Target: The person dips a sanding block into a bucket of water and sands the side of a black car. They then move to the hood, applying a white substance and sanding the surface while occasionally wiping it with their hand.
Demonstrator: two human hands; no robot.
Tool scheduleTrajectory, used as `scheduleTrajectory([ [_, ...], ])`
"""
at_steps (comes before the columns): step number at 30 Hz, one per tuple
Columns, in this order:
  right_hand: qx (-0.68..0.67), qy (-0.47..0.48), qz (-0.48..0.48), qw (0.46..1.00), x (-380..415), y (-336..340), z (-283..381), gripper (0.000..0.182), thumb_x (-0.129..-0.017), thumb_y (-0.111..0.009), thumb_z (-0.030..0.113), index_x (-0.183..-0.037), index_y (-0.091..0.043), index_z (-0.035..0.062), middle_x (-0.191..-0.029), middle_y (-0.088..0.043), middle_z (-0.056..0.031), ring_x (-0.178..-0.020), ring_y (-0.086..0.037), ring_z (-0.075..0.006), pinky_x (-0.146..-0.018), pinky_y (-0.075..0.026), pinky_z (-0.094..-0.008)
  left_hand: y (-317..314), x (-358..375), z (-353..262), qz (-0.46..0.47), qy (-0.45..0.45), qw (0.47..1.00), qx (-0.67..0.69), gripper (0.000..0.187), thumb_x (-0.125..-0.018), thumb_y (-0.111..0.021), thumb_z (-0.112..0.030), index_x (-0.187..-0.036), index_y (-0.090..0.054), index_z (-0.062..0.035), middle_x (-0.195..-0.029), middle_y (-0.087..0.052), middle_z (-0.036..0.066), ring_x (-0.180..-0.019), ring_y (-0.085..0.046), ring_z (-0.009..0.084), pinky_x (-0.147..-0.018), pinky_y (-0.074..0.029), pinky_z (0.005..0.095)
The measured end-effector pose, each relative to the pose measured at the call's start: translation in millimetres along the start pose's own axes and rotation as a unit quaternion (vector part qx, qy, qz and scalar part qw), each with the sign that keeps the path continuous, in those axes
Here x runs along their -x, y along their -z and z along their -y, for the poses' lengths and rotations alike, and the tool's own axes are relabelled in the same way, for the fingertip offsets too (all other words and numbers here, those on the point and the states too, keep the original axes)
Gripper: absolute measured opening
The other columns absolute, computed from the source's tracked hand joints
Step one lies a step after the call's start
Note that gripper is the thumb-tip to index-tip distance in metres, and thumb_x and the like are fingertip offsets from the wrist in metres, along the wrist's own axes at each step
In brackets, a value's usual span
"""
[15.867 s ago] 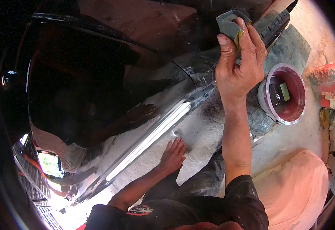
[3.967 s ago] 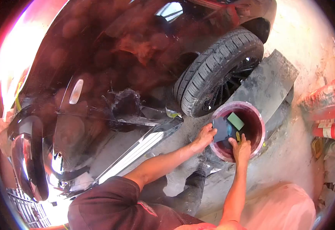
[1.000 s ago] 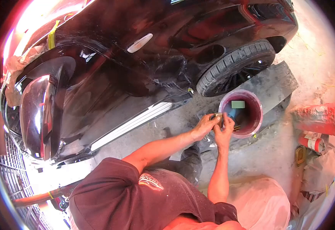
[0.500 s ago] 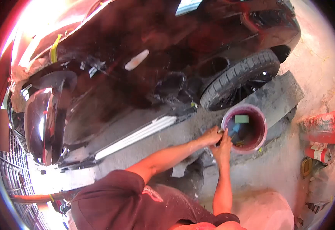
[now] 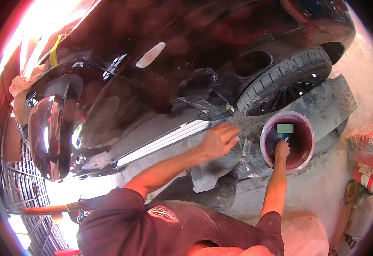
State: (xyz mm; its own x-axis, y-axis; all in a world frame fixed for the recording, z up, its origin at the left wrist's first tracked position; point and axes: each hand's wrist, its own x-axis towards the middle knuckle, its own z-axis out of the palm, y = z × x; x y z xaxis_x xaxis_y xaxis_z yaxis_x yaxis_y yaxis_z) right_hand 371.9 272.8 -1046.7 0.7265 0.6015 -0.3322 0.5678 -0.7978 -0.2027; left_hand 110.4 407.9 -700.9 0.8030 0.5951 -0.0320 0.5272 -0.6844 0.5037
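Note:
My right hand (image 5: 282,150) reaches into a pinkish-purple bucket (image 5: 310,147) with its fingers closed at a small blue piece (image 5: 285,138). What kind of thing this piece is I cannot make out. Just above it inside the bucket is a pale green block (image 5: 285,128), apart from the hand. My left hand (image 5: 221,138) hangs in the air left of the bucket, near the car's side step (image 5: 165,142). Its fingers are loosely bent and slightly blurred, with nothing visible in them.
A black car (image 5: 173,55) with a side mirror (image 5: 45,136) fills the far side. Its wheel (image 5: 286,81) stands behind the bucket, beside a dark grey slab (image 5: 331,102). At the right are a red container (image 5: 368,149) and a red can (image 5: 365,177).
My hands were together at the bucket's left rim. The right one has gone down into the bucket to the blue piece, while the left has moved away leftward. The view has shifted slightly.

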Motion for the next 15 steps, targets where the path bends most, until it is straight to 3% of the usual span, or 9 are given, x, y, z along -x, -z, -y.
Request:
scheduleTrajectory([
  [3, 0.011, 0.023, 0.034, 0.999, 1, 4, -5, 0.03, -0.098, -0.06, 0.028, -0.118, -0.07, 0.0081, -0.106, -0.066, -0.0207, -0.096, -0.069, -0.0421, -0.078, -0.06, -0.051, 80, -4, 14, -0.097, -0.092, 0.958, -0.254, 0.042, -0.091, -0.069, -0.02, -0.129, -0.063, -0.0034, -0.135, -0.063, 0.016, -0.133, -0.056, 0.0345, -0.116, -0.038, 0.049],
  [5, -0.051, 0.04, 0.0, 0.998, 34, 109, 28, 0.032, -0.096, -0.065, 0.027, -0.12, -0.07, 0.0057, -0.105, -0.066, -0.0221, -0.098, -0.069, -0.0434, -0.08, -0.059, -0.0514, 116, -4, 31, -0.08, -0.107, 0.91, -0.392, 0.053, -0.093, -0.068, -0.031, -0.138, -0.059, -0.0048, -0.15, -0.052, 0.017, -0.148, -0.038, 0.0334, -0.125, -0.018, 0.0525],
  [8, -0.206, 0.08, -0.093, 0.971, 53, 124, 42, 0.043, -0.093, -0.068, 0.024, -0.131, -0.065, 0.0041, -0.105, -0.067, -0.0255, -0.1, -0.067, -0.0433, -0.087, -0.054, -0.0502, 129, -4, 62, -0.04, -0.099, 0.849, -0.518, 0.068, -0.096, -0.06, -0.049, -0.148, -0.051, -0.0076, -0.161, -0.038, 0.015, -0.156, -0.02, 0.0319, -0.126, 0.0, 0.0537],
  [9, -0.237, 0.098, -0.122, 0.959, 59, 125, 46, 0.045, -0.094, -0.068, 0.024, -0.133, -0.064, 0.0043, -0.105, -0.067, -0.0261, -0.101, -0.067, -0.0432, -0.088, -0.053, -0.0499, 129, -3, 70, -0.035, -0.102, 0.832, -0.545, 0.071, -0.096, -0.057, -0.053, -0.15, -0.049, -0.0083, -0.163, -0.036, 0.015, -0.157, -0.018, 0.0316, -0.126, 0.002, 0.0545],
  [11, -0.356, 0.106, -0.139, 0.918, 89, 150, 85, 0.042, -0.093, -0.069, 0.017, -0.133, -0.064, 0.0026, -0.107, -0.069, -0.0202, -0.104, -0.068, -0.0324, -0.093, -0.052, -0.0413, 128, 1, 84, -0.027, -0.11, 0.794, -0.598, 0.077, -0.096, -0.051, -0.062, -0.153, -0.046, -0.0098, -0.165, -0.033, 0.014, -0.158, -0.014, 0.031, -0.125, 0.006, 0.056],
  [15, -0.637, 0.097, -0.096, 0.759, 155, 185, 182, 0.042, -0.092, -0.07, 0.008, -0.132, -0.064, 0.0004, -0.117, -0.068, -0.0131, -0.105, -0.064, -0.0202, -0.095, -0.049, -0.033, 125, 16, 95, 0.004, -0.101, 0.773, -0.626, 0.081, -0.096, -0.048, -0.065, -0.155, -0.042, -0.0105, -0.167, -0.027, 0.012, -0.158, -0.014, 0.0296, -0.125, 0.005, 0.0544],
])
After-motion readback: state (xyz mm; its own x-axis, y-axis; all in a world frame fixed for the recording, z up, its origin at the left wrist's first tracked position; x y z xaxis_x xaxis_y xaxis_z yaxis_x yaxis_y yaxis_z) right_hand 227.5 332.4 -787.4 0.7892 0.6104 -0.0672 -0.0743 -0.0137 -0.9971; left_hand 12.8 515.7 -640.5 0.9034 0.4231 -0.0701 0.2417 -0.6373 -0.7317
